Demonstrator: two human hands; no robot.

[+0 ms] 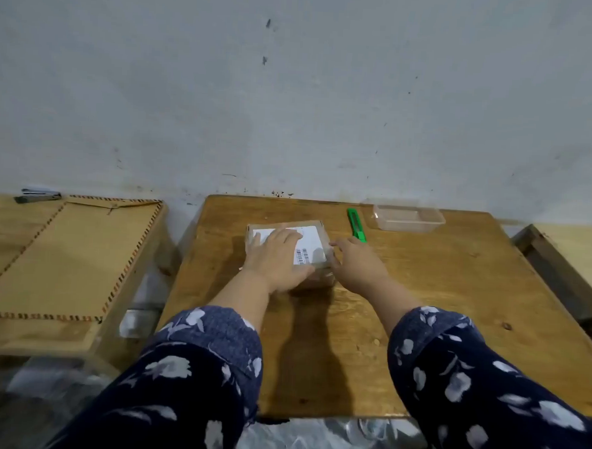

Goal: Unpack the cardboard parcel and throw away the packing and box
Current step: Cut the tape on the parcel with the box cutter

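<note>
A small cardboard parcel [312, 240] with a white shipping label lies near the middle of a wooden table [421, 299]. My left hand [275, 257] rests flat on top of the parcel, fingers spread over the label. My right hand [357, 262] touches the parcel's right side, fingers curled against its edge. A green utility knife [356, 224] lies just right of the parcel, behind my right hand. The parcel's near side is hidden by my hands.
A clear plastic container [408, 218] stands at the table's back right. To the left is a second wooden surface with a large brown envelope [66, 257] and a stapler [37, 195]. Plastic sheeting [310, 441] lies below the table's front edge. A wall stands close behind.
</note>
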